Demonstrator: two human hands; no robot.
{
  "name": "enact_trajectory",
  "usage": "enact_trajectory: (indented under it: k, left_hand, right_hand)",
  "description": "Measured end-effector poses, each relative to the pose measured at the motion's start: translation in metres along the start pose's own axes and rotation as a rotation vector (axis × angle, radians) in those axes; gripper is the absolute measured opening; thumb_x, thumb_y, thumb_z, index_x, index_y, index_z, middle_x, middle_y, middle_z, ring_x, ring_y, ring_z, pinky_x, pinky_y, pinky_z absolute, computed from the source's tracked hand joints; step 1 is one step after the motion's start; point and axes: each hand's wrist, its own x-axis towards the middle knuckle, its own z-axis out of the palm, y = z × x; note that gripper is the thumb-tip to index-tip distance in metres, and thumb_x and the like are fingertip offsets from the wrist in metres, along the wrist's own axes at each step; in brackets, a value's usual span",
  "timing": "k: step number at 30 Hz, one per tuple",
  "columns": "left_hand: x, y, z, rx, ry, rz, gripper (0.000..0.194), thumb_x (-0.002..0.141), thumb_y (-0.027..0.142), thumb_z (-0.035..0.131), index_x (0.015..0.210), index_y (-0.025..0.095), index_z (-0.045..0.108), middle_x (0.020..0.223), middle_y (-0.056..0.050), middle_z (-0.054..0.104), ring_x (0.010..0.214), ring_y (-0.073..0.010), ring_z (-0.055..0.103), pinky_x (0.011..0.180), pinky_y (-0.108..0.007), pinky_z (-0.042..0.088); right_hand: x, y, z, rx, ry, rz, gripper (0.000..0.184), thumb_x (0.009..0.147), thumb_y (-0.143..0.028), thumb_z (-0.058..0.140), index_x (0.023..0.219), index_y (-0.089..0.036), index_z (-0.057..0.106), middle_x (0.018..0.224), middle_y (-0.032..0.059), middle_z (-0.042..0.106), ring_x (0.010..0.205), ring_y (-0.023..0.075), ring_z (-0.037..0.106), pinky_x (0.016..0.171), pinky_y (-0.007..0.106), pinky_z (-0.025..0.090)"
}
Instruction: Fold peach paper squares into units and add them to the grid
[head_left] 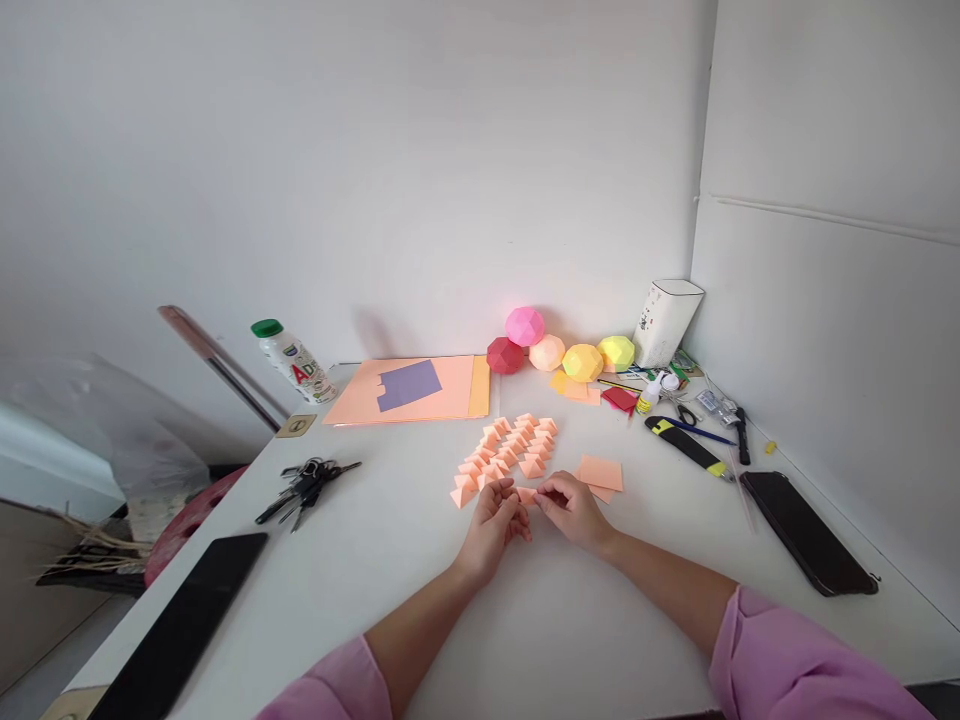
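Note:
My left hand [495, 525] and my right hand [574, 510] meet over the middle of the white table. Between their fingertips is a small peach piece of folded paper [526, 495], pinched from both sides. Just beyond my hands stand rows of folded peach paper units [531, 465], shaped like little pyramids. To the right of my right hand lie a few flat peach paper squares [602, 472], partly overlapping. The lower edge of the held piece is partly hidden by my fingers.
Faceted paper balls [583, 362] sit by the back wall. Peach sheets [352, 400] carry a purple paper piece [411, 386]. On the left are a bottle [300, 368], keys [307, 488] and a black slab [187, 620]; on the right, a cutter [688, 447] and a dark phone-like object [806, 530].

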Motion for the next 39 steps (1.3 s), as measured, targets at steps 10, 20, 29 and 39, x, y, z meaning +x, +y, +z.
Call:
enact_trajectory:
  k: [10, 20, 29, 39]
  left_hand:
    - [-0.002, 0.001, 0.001, 0.024, 0.011, -0.002, 0.033, 0.075, 0.035, 0.062, 0.099, 0.02, 0.045, 0.08, 0.003, 0.047, 0.06, -0.0094, 0.054, 0.051, -0.025, 0.047]
    - [-0.003, -0.003, 0.001, 0.065, 0.023, 0.033, 0.03, 0.077, 0.032, 0.059, 0.1, 0.02, 0.044, 0.088, 0.0, 0.049, 0.06, -0.0086, 0.054, 0.052, -0.025, 0.048]
    - [-0.015, 0.004, 0.008, 0.467, -0.078, 0.182, 0.013, 0.078, 0.028, 0.055, 0.087, 0.019, 0.057, 0.086, -0.005, 0.058, 0.08, -0.0186, 0.059, 0.079, -0.037, 0.049]
    - [-0.052, 0.016, 0.009, 1.747, -0.674, 0.126, 0.084, 0.079, 0.064, 0.038, 0.145, 0.017, 0.016, 0.152, -0.013, 0.003, 0.137, -0.0391, -0.004, 0.101, -0.067, -0.007]
  right_hand:
    - [0.001, 0.0, 0.001, -0.009, -0.007, -0.004, 0.012, 0.08, -0.023, 0.054, 0.07, -0.019, 0.059, 0.07, 0.0019, 0.055, 0.065, 0.0148, 0.051, 0.059, 0.027, 0.045]
    - [0.002, 0.001, 0.001, 0.004, 0.034, 0.031, 0.014, 0.079, -0.026, 0.055, 0.071, -0.018, 0.062, 0.07, 0.0019, 0.056, 0.063, 0.0139, 0.052, 0.059, 0.027, 0.045]
    - [0.013, 0.001, 0.001, -0.093, -0.011, 0.017, 0.016, 0.078, -0.021, 0.054, 0.066, -0.018, 0.065, 0.068, 0.0014, 0.062, 0.06, 0.0143, 0.054, 0.056, 0.025, 0.043]
    - [0.017, 0.001, 0.011, -0.24, 0.047, -0.011, 0.026, 0.077, -0.018, 0.051, 0.052, -0.019, 0.057, 0.053, -0.0009, 0.055, 0.054, 0.0131, 0.048, 0.053, 0.024, 0.036]
